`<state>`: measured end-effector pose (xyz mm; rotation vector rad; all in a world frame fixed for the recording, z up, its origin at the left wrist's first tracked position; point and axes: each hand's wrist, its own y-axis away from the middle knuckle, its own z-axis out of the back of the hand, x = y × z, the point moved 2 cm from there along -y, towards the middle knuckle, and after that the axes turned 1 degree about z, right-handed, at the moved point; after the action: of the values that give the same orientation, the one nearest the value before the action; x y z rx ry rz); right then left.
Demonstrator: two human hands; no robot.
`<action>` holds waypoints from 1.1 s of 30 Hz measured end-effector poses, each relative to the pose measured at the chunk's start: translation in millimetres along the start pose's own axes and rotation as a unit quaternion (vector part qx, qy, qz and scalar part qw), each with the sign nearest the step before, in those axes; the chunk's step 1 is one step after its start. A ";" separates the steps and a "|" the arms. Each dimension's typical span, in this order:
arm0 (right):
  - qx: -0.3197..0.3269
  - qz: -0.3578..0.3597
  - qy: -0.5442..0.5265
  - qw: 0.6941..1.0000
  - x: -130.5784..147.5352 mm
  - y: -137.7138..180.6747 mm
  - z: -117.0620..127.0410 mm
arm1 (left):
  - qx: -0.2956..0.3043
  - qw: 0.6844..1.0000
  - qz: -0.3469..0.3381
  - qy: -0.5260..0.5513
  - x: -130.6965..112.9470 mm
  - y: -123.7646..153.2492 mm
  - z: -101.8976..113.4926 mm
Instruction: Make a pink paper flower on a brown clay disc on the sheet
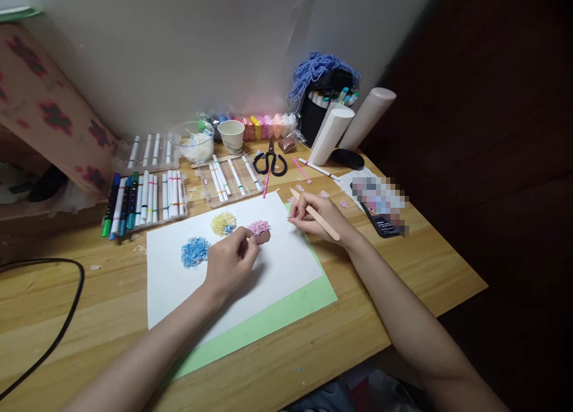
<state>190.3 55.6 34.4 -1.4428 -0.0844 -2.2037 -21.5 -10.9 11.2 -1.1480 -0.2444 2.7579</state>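
White paper (179, 298) lies over a green sheet (268, 325) on the wooden table. Fluffy clusters of blue (195, 252), yellow (222, 223) and pink (259, 227) bits sit on it; a small blue patch touches the yellow one. My left hand (230, 260) is over the paper, its thumb and fingers closed on a flat brown piece (263, 237), perhaps clay, just below the pink cluster. To the right, my right hand (317, 216) is closed around a flat wooden stick (324, 224), which slants across it. Whether its fingertips pinch anything else is too small to tell.
Black-handled scissors (270, 163), a paper cup (231, 136) and a clear bowl (192, 143) stand behind the paper. Marker trays (228, 179) line the back left. A phone (380, 212), white tubes (333, 134) and a black pen holder (313, 122) are at the right. A cable (78, 292) curves left.
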 end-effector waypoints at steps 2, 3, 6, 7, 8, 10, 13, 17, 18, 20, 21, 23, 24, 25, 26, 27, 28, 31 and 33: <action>0.038 0.026 -0.006 0.999 7.8 2.5 -19.7 | 0.012 0.999 -0.042 0.003 -3.2 1.1 -1.1; 0.048 0.036 0.005 0.998 11.2 4.0 -27.8 | 0.014 0.998 -0.058 0.005 -4.2 1.5 -1.6; 0.059 0.068 0.052 0.995 18.9 8.0 -43.3 | 0.012 0.998 -0.066 0.011 -4.6 1.9 -2.6; 0.060 0.080 0.065 0.993 20.4 8.9 -46.0 | 0.012 0.998 -0.060 0.013 -4.0 1.8 -2.9; 0.062 0.090 0.074 0.991 21.4 9.6 -48.0 | 0.013 0.998 -0.053 0.016 -3.3 1.6 -3.4; 0.063 0.103 0.085 0.989 22.0 10.2 -50.0 | 0.018 0.999 -0.045 0.025 -1.8 1.3 -4.4; 0.059 0.100 0.074 0.990 21.3 10.2 -50.6 | 0.019 0.998 -0.046 0.031 -0.2 0.9 -5.3; 0.060 0.026 -0.020 0.998 15.9 9.3 -50.2 | 0.021 0.998 -0.050 0.037 0.3 0.6 -4.6; 0.061 0.000 -0.057 0.996 13.5 8.9 -50.3 | 0.024 0.998 -0.049 0.038 0.2 0.6 -4.3; 0.061 -0.044 -0.136 0.988 8.0 7.6 -51.0 | 0.028 0.998 -0.047 0.037 -0.3 0.6 -3.6; 0.056 -0.063 -0.170 0.982 5.0 6.7 -51.3 | 0.029 0.998 -0.046 0.036 -0.7 0.5 -3.3; 0.042 -0.090 -0.215 0.971 -0.6 5.0 -51.7 | 0.031 0.998 -0.042 0.034 -1.4 0.4 -3.2; 0.038 -0.097 -0.225 0.969 -3.0 4.4 -51.8 | 0.034 0.998 -0.039 0.034 -1.6 0.4 -3.3; 0.036 -0.100 -0.227 0.968 -4.9 3.9 -51.8 | 0.037 0.998 -0.036 0.035 -1.8 0.4 -3.4; 0.035 -0.099 -0.223 0.969 -6.4 3.7 -51.5 | 0.041 0.998 -0.032 0.037 -1.9 0.3 -3.6; 0.038 -0.095 -0.216 0.971 -7.3 3.8 -51.3 | 0.045 0.998 -0.029 0.038 -1.9 0.3 -3.8; 0.042 -0.089 -0.209 0.973 -7.8 4.1 -51.0 | 0.047 0.998 -0.027 0.038 -1.8 0.3 -4.0; 0.056 -0.077 -0.192 0.977 -7.6 5.6 -50.2 | 0.056 0.997 -0.026 0.035 -1.2 0.2 -4.8; 0.058 -0.073 -0.181 0.979 -7.0 6.3 -49.8 | 0.062 0.997 -0.022 0.034 -0.3 -0.1 -5.9</action>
<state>153.2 37.0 5.2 -1.8032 -0.4476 -1.9810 -17.1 -10.3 7.3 -1.1865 -0.0884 2.6494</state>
